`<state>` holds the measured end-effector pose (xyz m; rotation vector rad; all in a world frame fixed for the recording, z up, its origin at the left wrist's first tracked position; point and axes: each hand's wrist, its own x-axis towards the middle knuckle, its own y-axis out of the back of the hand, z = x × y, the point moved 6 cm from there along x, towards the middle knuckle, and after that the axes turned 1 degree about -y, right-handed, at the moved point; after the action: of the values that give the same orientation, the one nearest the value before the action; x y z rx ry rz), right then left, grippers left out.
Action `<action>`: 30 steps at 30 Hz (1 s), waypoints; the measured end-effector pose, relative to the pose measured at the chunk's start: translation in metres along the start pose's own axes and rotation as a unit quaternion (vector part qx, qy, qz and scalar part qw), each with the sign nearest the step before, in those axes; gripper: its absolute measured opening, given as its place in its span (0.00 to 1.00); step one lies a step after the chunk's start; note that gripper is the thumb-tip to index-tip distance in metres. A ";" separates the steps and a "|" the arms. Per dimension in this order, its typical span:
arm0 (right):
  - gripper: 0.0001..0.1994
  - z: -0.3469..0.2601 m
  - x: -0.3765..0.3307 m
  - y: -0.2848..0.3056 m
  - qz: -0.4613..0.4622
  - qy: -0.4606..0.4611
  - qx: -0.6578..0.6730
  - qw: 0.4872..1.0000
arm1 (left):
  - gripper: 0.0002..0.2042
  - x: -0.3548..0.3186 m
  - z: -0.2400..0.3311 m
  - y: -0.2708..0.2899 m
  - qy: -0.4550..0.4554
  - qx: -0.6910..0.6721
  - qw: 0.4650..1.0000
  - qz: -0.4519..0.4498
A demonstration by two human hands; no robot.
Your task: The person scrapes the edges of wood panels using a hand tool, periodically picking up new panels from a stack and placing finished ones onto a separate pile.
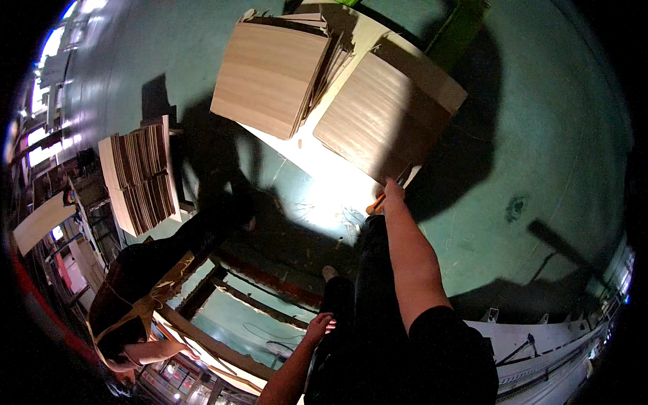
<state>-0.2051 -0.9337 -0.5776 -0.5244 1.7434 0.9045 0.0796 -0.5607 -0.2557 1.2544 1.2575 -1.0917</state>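
My right hand is stretched forward, closed on an orange-handled tool whose exact kind I cannot make out. It is at the near corner of a low stack of thin wood sheets, partly in shadow. To the left of that stack stands a taller, uneven pile of wood sheets with ragged edges. Both piles rest on a pale board. My left hand hangs low beside my leg, its fingers loosely bent and apart, with nothing visible in it.
Another person in dark clothes bends at the left beside a wooden frame. Behind that person, a rack of upright sheets stands on the green floor. White machinery lies at lower right. Scraps litter the floor ahead.
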 end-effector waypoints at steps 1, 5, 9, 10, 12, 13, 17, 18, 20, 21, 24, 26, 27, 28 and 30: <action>0.20 0.002 0.003 -0.004 0.004 -0.005 0.046 0.999 | 0.21 0.003 0.002 0.000 0.000 0.000 1.000 -0.003; 0.18 0.002 0.007 -0.005 -0.023 -0.025 0.119 0.992 | 0.22 0.004 0.001 -0.001 -0.010 -0.004 1.000 -0.018; 0.18 0.014 -0.008 -0.005 -0.072 -0.081 0.214 0.971 | 0.21 -0.001 -0.005 0.000 0.006 -0.017 1.000 0.012; 0.18 0.012 -0.005 0.002 -0.078 -0.078 0.223 0.969 | 0.22 -0.003 0.001 -0.003 0.006 -0.014 1.000 0.005; 0.19 0.007 0.005 0.018 -0.089 -0.071 0.248 0.962 | 0.21 -0.002 0.010 -0.005 -0.002 -0.005 1.000 -0.008; 0.18 0.008 -0.002 0.020 -0.082 -0.072 0.245 0.963 | 0.21 -0.001 0.008 -0.003 -0.008 -0.008 1.000 -0.006; 0.16 -0.013 -0.035 0.032 -0.123 -0.033 0.244 0.961 | 0.20 0.010 0.002 -0.002 -0.037 -0.032 0.999 -0.015; 0.16 -0.021 -0.046 0.036 -0.149 -0.013 0.244 0.958 | 0.20 0.009 0.001 -0.002 -0.032 -0.026 0.999 -0.010; 0.15 -0.035 -0.071 0.040 -0.169 -0.031 0.232 0.957 | 0.20 0.002 0.009 -0.009 -0.025 -0.021 0.999 0.002; 0.14 -0.041 -0.076 0.048 -0.175 -0.036 0.231 0.956 | 0.20 -0.002 0.015 -0.013 -0.030 -0.018 0.999 0.000; 0.13 -0.072 -0.095 0.073 -0.246 0.008 0.225 0.943 | 0.20 -0.012 0.033 -0.024 -0.049 -0.017 0.999 -0.013; 0.13 -0.093 -0.126 0.077 -0.249 0.068 0.195 0.946 | 0.20 -0.017 0.030 -0.023 -0.062 -0.031 0.997 -0.018; 0.12 -0.103 -0.144 0.074 -0.252 0.098 0.178 0.946 | 0.21 -0.019 0.027 -0.022 -0.067 -0.042 0.997 -0.013; 0.11 -0.120 -0.154 0.074 -0.276 0.135 0.185 0.934 | 0.21 -0.019 0.029 -0.022 -0.075 -0.046 0.996 -0.015; 0.12 -0.155 -0.174 0.079 -0.275 0.217 0.143 0.926 | 0.22 -0.018 0.030 -0.023 -0.093 -0.056 0.994 -0.018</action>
<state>-0.2938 -1.0197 -0.3651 -1.0078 1.9239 0.1304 0.0575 -0.5933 -0.2412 1.0256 1.1854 -1.1217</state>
